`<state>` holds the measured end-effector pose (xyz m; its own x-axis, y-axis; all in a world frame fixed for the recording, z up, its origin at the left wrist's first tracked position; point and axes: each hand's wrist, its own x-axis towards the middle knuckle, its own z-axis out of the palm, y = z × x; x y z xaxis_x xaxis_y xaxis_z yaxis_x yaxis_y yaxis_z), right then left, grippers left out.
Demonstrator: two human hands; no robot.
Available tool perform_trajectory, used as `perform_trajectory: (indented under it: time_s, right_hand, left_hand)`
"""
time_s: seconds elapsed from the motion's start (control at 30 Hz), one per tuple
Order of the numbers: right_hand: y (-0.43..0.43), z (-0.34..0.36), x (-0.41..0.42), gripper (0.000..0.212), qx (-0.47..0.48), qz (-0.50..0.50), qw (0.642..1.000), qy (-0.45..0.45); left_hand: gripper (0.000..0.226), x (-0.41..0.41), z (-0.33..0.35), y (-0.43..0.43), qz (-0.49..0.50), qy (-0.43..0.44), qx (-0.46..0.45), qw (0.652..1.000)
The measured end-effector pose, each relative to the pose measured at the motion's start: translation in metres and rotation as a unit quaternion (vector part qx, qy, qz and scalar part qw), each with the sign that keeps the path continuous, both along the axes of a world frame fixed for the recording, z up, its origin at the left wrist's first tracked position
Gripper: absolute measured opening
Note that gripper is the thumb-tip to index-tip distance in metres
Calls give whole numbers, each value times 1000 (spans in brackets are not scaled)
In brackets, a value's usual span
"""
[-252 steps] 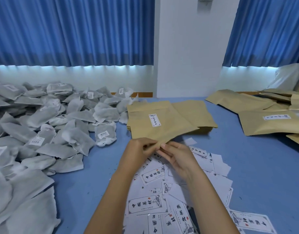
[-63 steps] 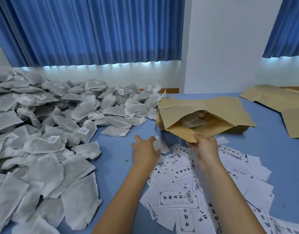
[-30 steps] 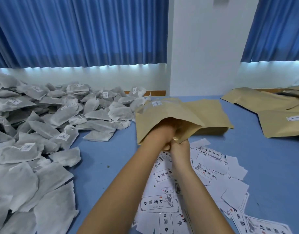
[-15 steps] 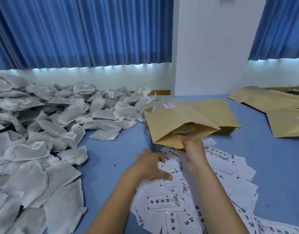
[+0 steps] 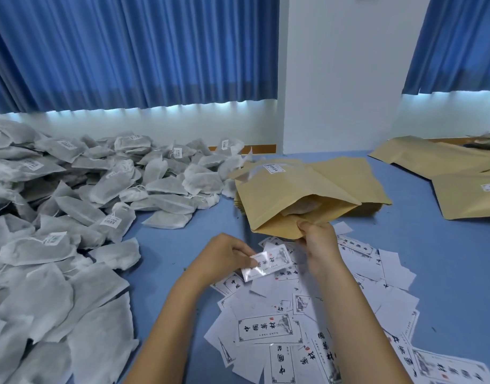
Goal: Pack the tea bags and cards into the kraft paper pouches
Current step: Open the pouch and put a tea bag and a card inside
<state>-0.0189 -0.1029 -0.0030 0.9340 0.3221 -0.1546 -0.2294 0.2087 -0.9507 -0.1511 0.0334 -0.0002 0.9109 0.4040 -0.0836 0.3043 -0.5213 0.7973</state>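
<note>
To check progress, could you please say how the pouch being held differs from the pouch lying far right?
The held pouch gapes open, a tea bag showing inside, its mouth pinched by the right hand; the far-right pouch lies flat, untouched. Both are kraft paper with a white label.

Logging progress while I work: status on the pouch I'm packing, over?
Left hand pinches one card. Right hand holds the pouch open by its lower lip, tea bags inside. Nothing between card and mouth.
</note>
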Motion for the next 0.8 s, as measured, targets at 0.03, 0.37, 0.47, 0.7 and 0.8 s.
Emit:
perform_trajectory:
  time_s: [0.03,0.37,0.47,0.7,0.8]
  right_hand:
    - [0,0,-1,11,1,0,1000,1]
    - [-4,-2,-1,28,-47,25,999,-10]
    - [-2,1,-5,24,-12,40,999,-14]
    - [2,0,-8,18,-61,44,996,-43]
    - [3,-1,-10,19,-46,54,996,-47]
  left_hand:
    - [10,-2,2,-1,11,-5,-3,1000]
    - [29,8,28,-44,-113,-124,-240,956]
    - [27,41,34,-74,-25,-173,-256,951]
    - [26,97,38,-77,147,-54,193,969]
    - [31,103,42,-67,132,43,236,962]
